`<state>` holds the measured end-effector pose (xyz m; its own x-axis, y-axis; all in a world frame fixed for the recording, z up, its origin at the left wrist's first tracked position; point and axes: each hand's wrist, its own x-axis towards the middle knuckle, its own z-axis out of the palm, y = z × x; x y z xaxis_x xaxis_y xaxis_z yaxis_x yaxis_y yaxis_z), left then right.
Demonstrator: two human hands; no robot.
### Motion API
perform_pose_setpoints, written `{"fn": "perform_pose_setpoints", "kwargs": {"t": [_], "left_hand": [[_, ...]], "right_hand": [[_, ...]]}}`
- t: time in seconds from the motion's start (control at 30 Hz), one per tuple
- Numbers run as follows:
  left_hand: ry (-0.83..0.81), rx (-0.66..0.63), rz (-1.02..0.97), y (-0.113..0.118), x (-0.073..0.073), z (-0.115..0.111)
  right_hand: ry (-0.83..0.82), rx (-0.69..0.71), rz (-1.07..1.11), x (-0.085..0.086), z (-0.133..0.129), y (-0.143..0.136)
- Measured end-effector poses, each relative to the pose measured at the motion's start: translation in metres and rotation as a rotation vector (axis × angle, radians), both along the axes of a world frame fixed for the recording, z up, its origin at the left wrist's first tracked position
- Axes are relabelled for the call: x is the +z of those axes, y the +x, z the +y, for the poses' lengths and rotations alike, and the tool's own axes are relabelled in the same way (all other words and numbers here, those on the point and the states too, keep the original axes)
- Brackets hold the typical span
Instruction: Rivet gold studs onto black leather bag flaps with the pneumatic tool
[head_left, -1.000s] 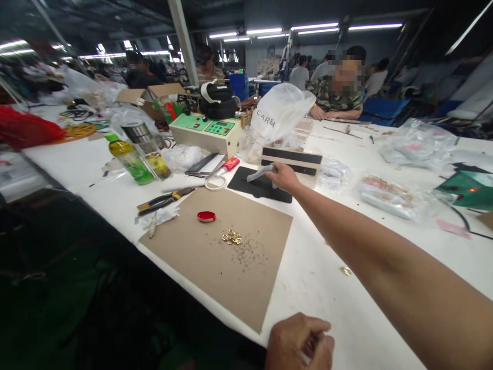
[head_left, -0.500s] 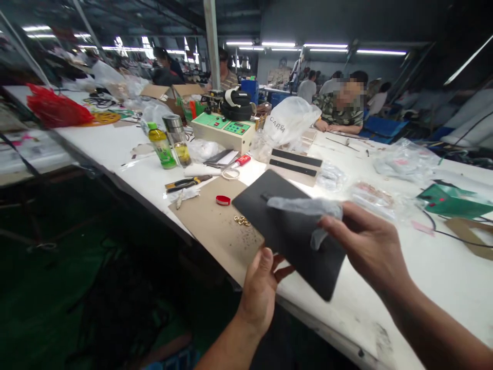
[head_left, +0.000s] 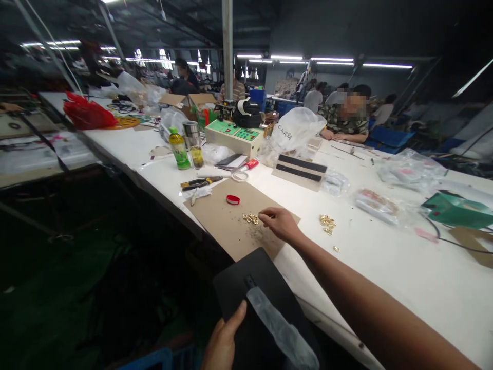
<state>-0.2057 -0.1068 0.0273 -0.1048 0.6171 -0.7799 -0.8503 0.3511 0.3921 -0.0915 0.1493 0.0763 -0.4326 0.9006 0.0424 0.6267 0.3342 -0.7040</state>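
Note:
My left hand (head_left: 226,336) grips the lower left edge of a black panel (head_left: 265,272), its thumb on top. A strip of whitish translucent wrap (head_left: 283,329) lies along the panel, below a small dark fitting (head_left: 250,281). Over the brown board (head_left: 219,216), my right hand (head_left: 278,222) has its fingertips pinched at the right side of a small pile of gold metal rings (head_left: 250,219). Whatever is between those fingertips is too small to make out. A second gold pile (head_left: 327,223) rests on the white table to the right.
A red ring-shaped item (head_left: 233,199) and pliers (head_left: 202,182) lie near the board. Behind stand a green-labelled bottle (head_left: 179,150), a glass flask (head_left: 195,149) and a cream machine (head_left: 234,136). Plastic bags (head_left: 377,205) lie right. A person (head_left: 344,121) sits across the table.
My right hand has let go of the wrap and moved left to the gold rings. My left hand has lowered the panel toward me, uncovering the second gold pile. The view has shifted slightly.

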Motion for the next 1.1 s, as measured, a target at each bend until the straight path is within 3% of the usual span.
{"fn": "perform_pose_setpoints", "kwargs": {"t": [0.13, 0.3, 0.57, 0.73, 0.9, 1.0, 1.1], "left_hand": [[0.048, -0.001, 0.031, -0.004, -0.005, 0.004], [0.128, -0.018, -0.006, -0.004, -0.009, 0.011], [0.077, -0.059, 0.076, -0.01, -0.005, 0.01], [0.129, -0.029, 0.009, -0.003, 0.015, 0.005], [0.216, -0.094, 0.029, 0.001, 0.034, 0.0], [0.328, -0.134, 0.106, 0.006, 0.036, -0.003], [0.435, -0.201, 0.243, 0.019, 0.037, -0.005]], "right_hand": [[0.043, -0.011, -0.138, -0.029, 0.039, -0.032], [0.067, 0.057, -0.283, -0.047, 0.051, -0.031], [0.137, 0.187, -0.419, -0.037, 0.047, -0.011], [0.121, 0.154, -0.44, -0.025, 0.035, 0.01], [0.077, 0.001, -0.261, -0.006, -0.001, 0.043], [0.013, -0.088, -0.066, 0.014, -0.047, 0.071], [-0.127, -0.183, 0.306, 0.033, -0.107, 0.099]]}}
